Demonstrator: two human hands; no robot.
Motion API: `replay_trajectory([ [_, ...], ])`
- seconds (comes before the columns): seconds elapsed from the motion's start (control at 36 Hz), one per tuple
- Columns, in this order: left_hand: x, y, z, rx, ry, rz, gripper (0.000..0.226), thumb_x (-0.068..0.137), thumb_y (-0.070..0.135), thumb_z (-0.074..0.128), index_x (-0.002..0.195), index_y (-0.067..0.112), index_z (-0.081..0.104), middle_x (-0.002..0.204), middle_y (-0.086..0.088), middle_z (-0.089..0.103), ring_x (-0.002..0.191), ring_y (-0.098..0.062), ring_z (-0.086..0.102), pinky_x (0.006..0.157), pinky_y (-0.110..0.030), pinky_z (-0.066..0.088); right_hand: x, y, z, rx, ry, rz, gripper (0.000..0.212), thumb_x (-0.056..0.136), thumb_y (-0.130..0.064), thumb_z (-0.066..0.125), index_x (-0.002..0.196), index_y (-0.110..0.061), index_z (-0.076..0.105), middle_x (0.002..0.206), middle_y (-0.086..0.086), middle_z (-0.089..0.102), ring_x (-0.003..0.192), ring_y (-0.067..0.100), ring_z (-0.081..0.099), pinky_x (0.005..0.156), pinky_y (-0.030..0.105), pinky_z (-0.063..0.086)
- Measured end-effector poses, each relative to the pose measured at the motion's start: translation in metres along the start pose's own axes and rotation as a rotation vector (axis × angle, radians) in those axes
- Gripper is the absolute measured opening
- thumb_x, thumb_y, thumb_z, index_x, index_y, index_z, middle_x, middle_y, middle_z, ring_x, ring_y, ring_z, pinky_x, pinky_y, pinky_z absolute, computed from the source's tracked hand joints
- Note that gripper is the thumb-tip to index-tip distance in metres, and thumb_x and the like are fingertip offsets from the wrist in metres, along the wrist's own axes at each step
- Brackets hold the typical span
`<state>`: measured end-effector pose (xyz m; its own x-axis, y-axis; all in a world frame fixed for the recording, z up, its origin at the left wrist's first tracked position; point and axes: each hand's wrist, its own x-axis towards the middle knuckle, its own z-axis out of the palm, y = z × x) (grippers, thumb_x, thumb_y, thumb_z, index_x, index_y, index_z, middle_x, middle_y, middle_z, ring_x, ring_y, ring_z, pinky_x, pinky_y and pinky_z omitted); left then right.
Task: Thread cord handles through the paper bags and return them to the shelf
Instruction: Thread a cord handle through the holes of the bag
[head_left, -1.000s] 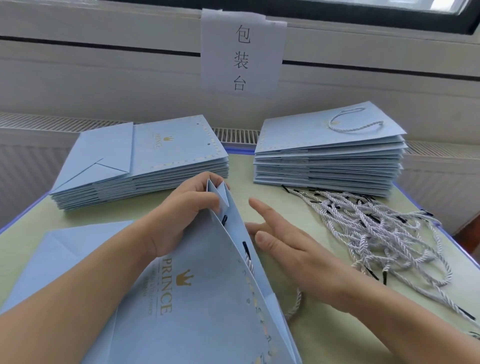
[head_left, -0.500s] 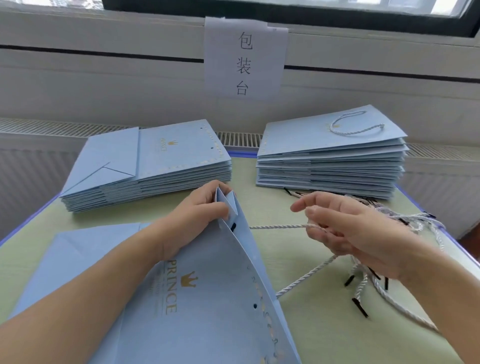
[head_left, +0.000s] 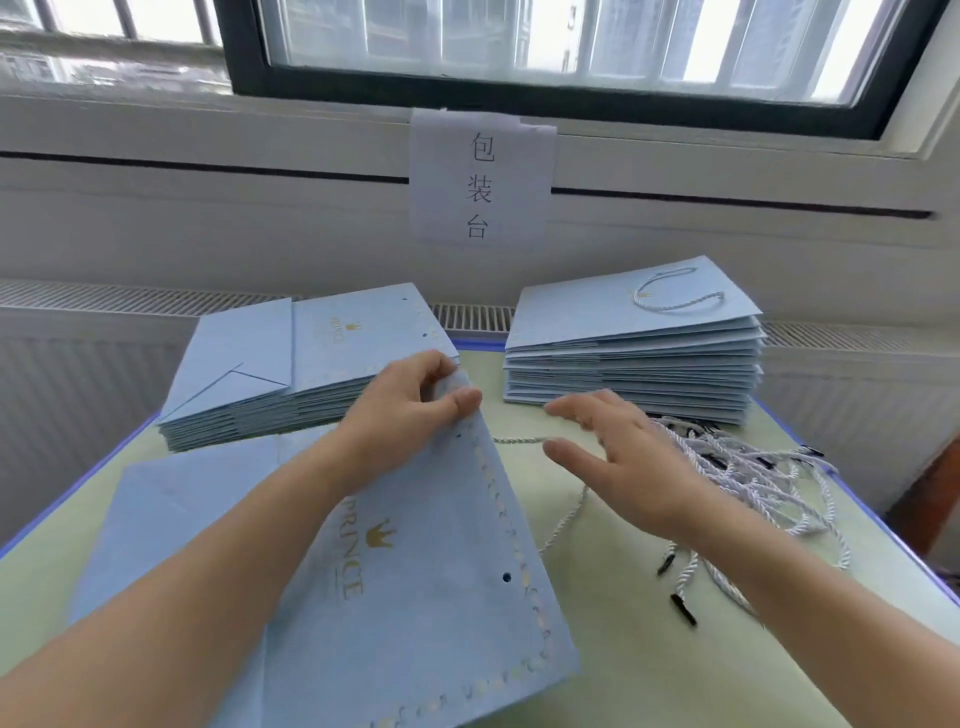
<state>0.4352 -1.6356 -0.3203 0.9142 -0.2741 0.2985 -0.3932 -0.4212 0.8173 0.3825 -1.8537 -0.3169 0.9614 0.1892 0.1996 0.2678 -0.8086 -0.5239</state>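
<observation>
Lying flat on the pale green table (head_left: 597, 675) near the front edge, the light blue paper bag with gold PRINCE lettering (head_left: 415, 597) has its top corner lifted by the left hand (head_left: 400, 410), whose thumb and curled fingers pinch that corner. Two small punched holes show along the bag's dotted border. A white twisted cord (head_left: 519, 440) runs from the upper hole toward the right hand (head_left: 623, 457), which hovers just beside the bag with fingers spread and fairly straight; its fingertips are blurred, and I cannot tell whether they touch the cord. Behind that hand lies a loose heap of white cord handles with black tips (head_left: 748, 478), spilling toward the table's right side. Farther back stand two stacks of flat blue bags: the left stack (head_left: 291, 374) with no handles visible, the right stack (head_left: 634, 364) topped by a bag with a cord handle. On the wall above hangs a white paper sign with three Chinese characters (head_left: 480, 182), under a dark-framed window (head_left: 519, 47).
</observation>
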Motion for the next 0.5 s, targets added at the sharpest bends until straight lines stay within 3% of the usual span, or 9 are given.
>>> replay_trajectory([
  [0.06,0.005,0.022,-0.014,0.078,0.167,0.097,0.017,0.088,0.027,0.069,0.080,0.021,0.056,0.065,0.011,0.048,0.054,0.000,0.043,0.057,-0.018,0.036,-0.001,-0.007,-0.008,-0.107,0.120,-0.039,0.036,0.093,-0.053,0.043,0.113,-0.027,0.059,0.101,-0.014,0.055,0.097,0.007,0.050,0.085,0.030,0.041],
  [0.14,0.006,0.063,-0.038,0.150,0.369,0.243,0.024,0.082,0.040,0.073,0.083,0.022,0.057,0.067,0.013,0.052,0.059,-0.003,0.046,0.061,-0.029,0.043,-0.004,-0.019,-0.023,-0.024,0.232,-0.040,0.065,0.084,-0.071,0.019,0.074,-0.021,0.060,0.064,-0.007,0.064,0.075,0.017,0.060,0.075,0.037,0.048],
  [0.19,0.000,0.093,-0.050,0.206,0.492,0.330,0.031,0.075,0.050,0.068,0.087,0.024,0.056,0.070,0.015,0.053,0.064,-0.008,0.048,0.067,-0.034,0.048,-0.005,-0.026,-0.029,0.005,0.271,-0.044,0.064,0.084,-0.067,0.015,0.072,-0.025,0.061,0.051,-0.012,0.060,0.068,0.013,0.060,0.076,0.038,0.049],
  [0.25,-0.012,0.124,-0.058,0.259,0.572,0.425,0.031,0.075,0.052,0.067,0.090,0.028,0.053,0.073,0.020,0.053,0.070,-0.009,0.051,0.075,-0.040,0.051,-0.005,-0.031,-0.034,0.054,0.295,-0.051,0.066,0.089,-0.069,0.016,0.083,-0.024,0.065,0.044,-0.009,0.056,0.053,0.005,0.054,0.068,0.035,0.048],
  [0.31,-0.027,0.150,-0.059,0.326,0.608,0.539,0.032,0.078,0.049,0.070,0.092,0.027,0.052,0.076,0.021,0.052,0.075,-0.013,0.053,0.076,-0.046,0.052,-0.003,-0.038,-0.038,0.273,0.260,-0.016,0.064,0.087,-0.068,0.019,0.090,-0.022,0.065,0.044,-0.003,0.057,0.040,0.004,0.049,0.056,0.028,0.041],
  [0.39,-0.055,0.176,-0.047,0.505,0.664,0.691,0.032,0.080,0.040,0.074,0.094,0.017,0.057,0.079,0.016,0.050,0.073,-0.016,0.052,0.067,-0.036,0.044,0.002,-0.042,-0.042,0.662,0.141,0.093,0.062,0.091,-0.061,0.021,0.096,-0.018,0.065,0.060,0.006,0.065,0.041,0.013,0.054,0.043,0.019,0.037],
  [0.5,-0.089,0.178,-0.013,0.772,0.678,0.804,0.027,0.069,0.022,0.083,0.083,0.012,0.062,0.072,0.002,0.058,0.060,-0.021,0.053,0.059,-0.028,0.028,0.011,-0.036,-0.041,0.976,0.021,0.219,0.058,0.098,-0.058,0.027,0.104,-0.014,0.063,0.087,0.008,0.071,0.060,0.018,0.066,0.060,0.028,0.050],
])
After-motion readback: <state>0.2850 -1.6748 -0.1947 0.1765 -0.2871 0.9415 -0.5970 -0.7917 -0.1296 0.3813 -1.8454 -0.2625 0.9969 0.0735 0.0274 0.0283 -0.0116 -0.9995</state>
